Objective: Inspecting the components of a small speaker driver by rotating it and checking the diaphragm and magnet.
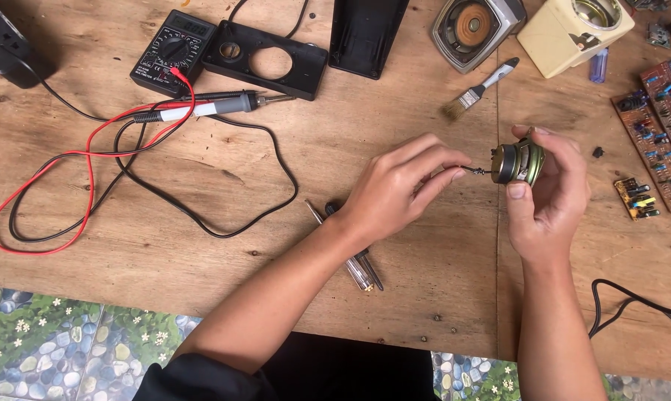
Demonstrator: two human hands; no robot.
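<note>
My right hand point(547, 194) grips a small round speaker driver point(519, 162) with a dark magnet and a greenish frame, held on its side above the wooden table point(224, 186). My left hand point(398, 186) pinches a small dark screw or pin point(475, 171) between thumb and forefinger, its tip touching the back of the driver. Under my left wrist lie two screwdrivers point(359, 263) with clear and dark handles, partly hidden by the arm.
A black multimeter point(173, 50) with red and black leads and a soldering iron point(216, 104) lie far left. Black plastic housings point(265, 61), a grey speaker point(473, 28), a cream casing point(573, 33) and a paintbrush point(475, 90) sit at the back. Circuit boards point(658, 126) lie right.
</note>
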